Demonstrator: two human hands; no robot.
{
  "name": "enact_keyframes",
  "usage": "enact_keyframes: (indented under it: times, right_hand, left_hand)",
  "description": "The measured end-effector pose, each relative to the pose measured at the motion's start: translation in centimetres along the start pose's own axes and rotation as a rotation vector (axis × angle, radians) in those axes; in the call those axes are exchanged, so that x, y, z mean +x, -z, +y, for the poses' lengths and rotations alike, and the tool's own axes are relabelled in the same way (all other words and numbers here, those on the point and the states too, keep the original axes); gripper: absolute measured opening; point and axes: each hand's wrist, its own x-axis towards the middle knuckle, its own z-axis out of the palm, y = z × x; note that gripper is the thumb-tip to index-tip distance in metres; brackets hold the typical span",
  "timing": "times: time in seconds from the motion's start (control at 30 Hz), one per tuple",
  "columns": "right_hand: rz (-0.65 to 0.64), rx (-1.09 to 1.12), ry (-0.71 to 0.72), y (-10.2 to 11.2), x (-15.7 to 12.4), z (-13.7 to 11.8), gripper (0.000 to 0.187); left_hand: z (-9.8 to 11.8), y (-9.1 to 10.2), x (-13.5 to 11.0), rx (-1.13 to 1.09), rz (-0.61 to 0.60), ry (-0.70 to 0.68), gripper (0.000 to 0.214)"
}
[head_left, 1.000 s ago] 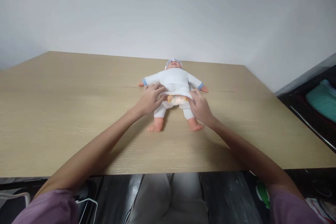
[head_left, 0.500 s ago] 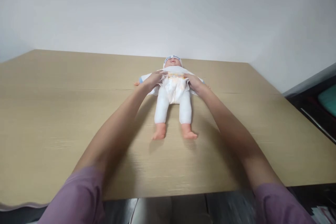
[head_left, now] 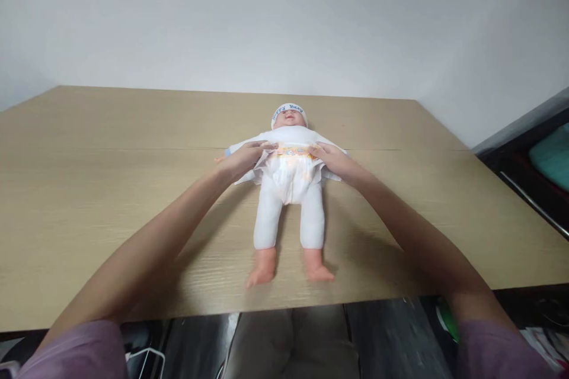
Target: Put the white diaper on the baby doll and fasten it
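A baby doll (head_left: pixel 290 135) lies on its back on the table, its head at the far end and its feet towards me. It wears a white headband with blue lettering, a white top and white leggings. Around its hips is a white diaper (head_left: pixel 291 176) with an orange patterned waistband. My left hand (head_left: pixel 251 157) grips the diaper's left waist edge, fingers bent over the band. At the opposite edge, my right hand (head_left: pixel 331 157) holds the band with its fingertips near the front. The thumbs are partly hidden.
The doll rests on a light wooden table (head_left: pixel 133 124) with a seam across it. A pale wall (head_left: pixel 267 23) stands behind. At the right is a dark piece of furniture (head_left: pixel 524 160) with a teal item (head_left: pixel 551 157) on it. A green object (head_left: pixel 448 320) lies below the table's front edge.
The doll has slid nearer to me and the table's front edge, with both hands staying at the diaper's waist. My elbows have spread outward, and the camera view has shifted slightly.
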Motion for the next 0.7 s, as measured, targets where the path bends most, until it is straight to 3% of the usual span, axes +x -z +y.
enact_keyframes:
  times: [0.07,0.23,0.37,0.47,0.57,0.7]
  right_hand:
    - [0.107,-0.087,0.079,0.3,-0.4,-0.3,0.043]
    - [0.387,-0.220,0.240,1.6,-1.6,0.5,0.035]
    - [0.384,-0.413,0.217,2.6,-4.9,2.3,0.030]
    - [0.344,-0.608,0.212,2.7,-7.1,4.2,0.027]
    - [0.345,-0.719,0.240,2.7,-7.7,6.0,0.026]
    - [0.361,-0.684,0.177,2.7,-7.1,7.3,0.028]
  left_hand:
    - [0.5,0.1,-0.1,-0.034,-0.011,0.022,0.050]
    - [2.7,0.7,0.0,-0.041,0.196,0.004,0.052]
    - [5.1,0.7,-1.8,0.254,0.219,-0.173,0.043]
    - [6.5,-1.4,-3.3,0.483,0.147,-0.386,0.034]
    - [7.0,-4.7,-4.0,0.716,0.037,-0.600,0.032]
    - [6.1,-7.9,-3.8,0.918,-0.060,-0.630,0.037]
